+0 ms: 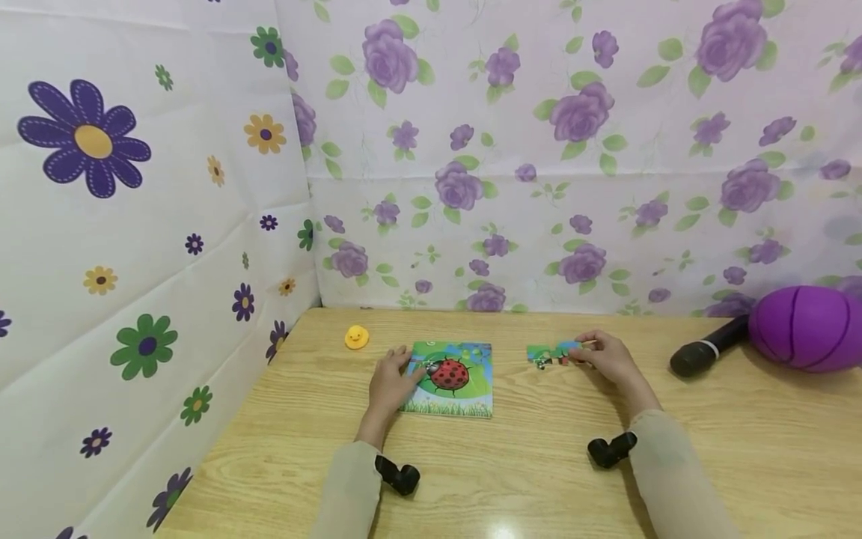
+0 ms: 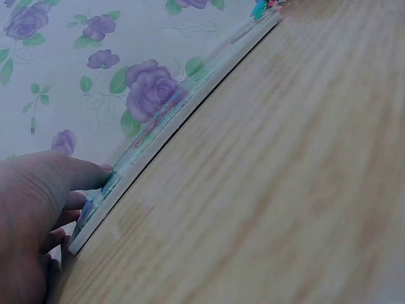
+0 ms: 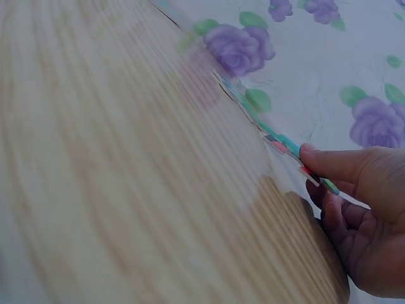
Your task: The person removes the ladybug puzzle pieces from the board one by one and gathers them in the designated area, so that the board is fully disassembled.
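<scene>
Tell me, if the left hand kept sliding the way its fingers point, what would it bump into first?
The left hand already touches the square ladybird puzzle board; its fingers point up and right across it, so it would probably just ride over the red ladybird picture.

Small makeshift play corner, seemingly set up for recording rather than a lived-in room. Pale wooden table pushed into a corner, walled by hung floral sheets. On the tabletop: ladybird puzzle board, yellow toy duck, purple ball, black microphone.
</scene>
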`<action>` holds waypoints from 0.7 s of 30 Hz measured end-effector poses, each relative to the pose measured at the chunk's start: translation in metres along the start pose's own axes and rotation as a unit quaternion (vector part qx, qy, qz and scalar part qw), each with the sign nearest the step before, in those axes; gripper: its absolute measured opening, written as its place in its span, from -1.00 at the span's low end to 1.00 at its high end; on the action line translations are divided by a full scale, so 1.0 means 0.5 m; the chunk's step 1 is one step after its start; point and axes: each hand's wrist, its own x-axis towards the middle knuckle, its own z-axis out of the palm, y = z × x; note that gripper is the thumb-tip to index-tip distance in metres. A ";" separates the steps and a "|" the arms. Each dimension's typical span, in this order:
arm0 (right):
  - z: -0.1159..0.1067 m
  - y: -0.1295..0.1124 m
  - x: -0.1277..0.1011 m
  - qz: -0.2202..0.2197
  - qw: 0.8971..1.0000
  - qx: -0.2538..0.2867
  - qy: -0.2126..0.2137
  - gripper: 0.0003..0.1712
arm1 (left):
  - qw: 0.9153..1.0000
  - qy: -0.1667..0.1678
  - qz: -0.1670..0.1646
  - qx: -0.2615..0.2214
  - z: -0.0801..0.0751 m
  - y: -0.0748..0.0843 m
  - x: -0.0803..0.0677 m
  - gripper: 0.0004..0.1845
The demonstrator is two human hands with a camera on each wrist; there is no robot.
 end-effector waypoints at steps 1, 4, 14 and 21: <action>0.000 -0.001 -0.001 -0.004 1.000 -0.007 0.001 -0.47 | 1.000 0.000 -0.001 -0.001 -0.001 0.001 0.000 -0.42; 0.002 -0.006 -0.005 -0.012 0.999 -0.030 0.006 -0.48 | 1.000 -0.002 -0.005 0.000 -0.003 0.004 0.000 -0.42; 0.017 -0.025 -0.012 -0.011 0.998 -0.059 0.005 -0.48 | 1.000 -0.004 -0.003 -0.009 -0.006 0.007 0.000 -0.42; 0.016 -0.021 -0.009 0.001 0.998 -0.057 -0.001 -0.49 | 1.000 -0.004 -0.004 -0.009 -0.004 0.007 -0.001 -0.42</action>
